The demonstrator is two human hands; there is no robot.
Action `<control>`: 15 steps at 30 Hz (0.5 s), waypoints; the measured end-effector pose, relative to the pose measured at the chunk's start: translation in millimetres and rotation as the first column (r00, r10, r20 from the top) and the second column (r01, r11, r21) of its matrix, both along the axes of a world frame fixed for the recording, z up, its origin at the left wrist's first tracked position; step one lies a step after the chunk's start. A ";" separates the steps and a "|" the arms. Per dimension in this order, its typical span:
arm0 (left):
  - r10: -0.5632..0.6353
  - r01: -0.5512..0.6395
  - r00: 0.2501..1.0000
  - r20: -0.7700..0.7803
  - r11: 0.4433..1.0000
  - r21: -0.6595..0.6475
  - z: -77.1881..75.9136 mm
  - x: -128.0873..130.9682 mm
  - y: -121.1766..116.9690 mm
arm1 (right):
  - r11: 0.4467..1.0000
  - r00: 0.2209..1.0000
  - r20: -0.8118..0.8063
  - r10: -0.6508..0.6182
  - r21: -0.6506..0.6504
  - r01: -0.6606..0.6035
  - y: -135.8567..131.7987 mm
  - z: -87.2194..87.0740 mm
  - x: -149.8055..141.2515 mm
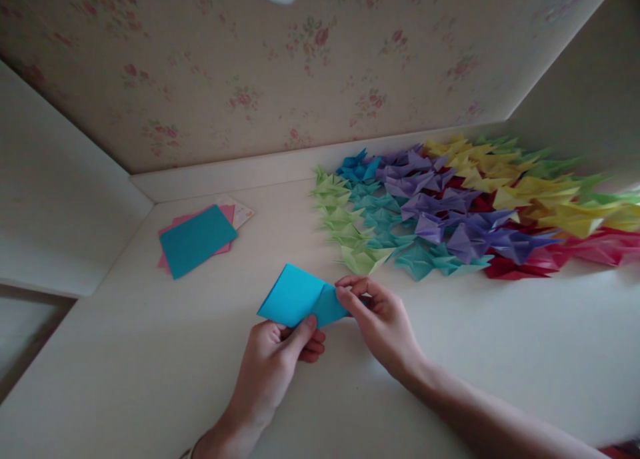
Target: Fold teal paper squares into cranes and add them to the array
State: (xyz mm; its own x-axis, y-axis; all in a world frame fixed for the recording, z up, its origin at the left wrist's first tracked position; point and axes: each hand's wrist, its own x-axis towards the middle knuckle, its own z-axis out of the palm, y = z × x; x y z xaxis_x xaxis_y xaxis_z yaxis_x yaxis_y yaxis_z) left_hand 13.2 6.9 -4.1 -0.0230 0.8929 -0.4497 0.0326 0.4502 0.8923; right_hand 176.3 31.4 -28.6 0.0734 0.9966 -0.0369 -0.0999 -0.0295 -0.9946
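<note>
The folded blue paper (294, 293) runs lengthwise left to right. The left hand (276, 359) pinches its lower edge, the right hand (387, 320) its right-hand end.

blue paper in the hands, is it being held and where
Yes, the partly folded blue paper is held by both hands: the left hand at its lower edge, thumb on top, the right hand at its right end.
</note>
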 end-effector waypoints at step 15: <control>0.024 -0.024 1.000 -0.009 1.000 0.013 0.8 1.3 0.8 | 0.999 0.998 0.053 -0.028 0.039 0.026 1.2 1.0 0.7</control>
State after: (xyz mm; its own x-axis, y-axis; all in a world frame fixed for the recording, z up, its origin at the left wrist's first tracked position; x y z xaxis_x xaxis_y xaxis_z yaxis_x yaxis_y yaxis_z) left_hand 14.5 7.8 -3.3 -0.0482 0.8977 -0.4380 0.0299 0.4396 0.8977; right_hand 177.0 32.5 -27.6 0.1008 0.9949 0.0061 -0.0464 0.0109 -0.9989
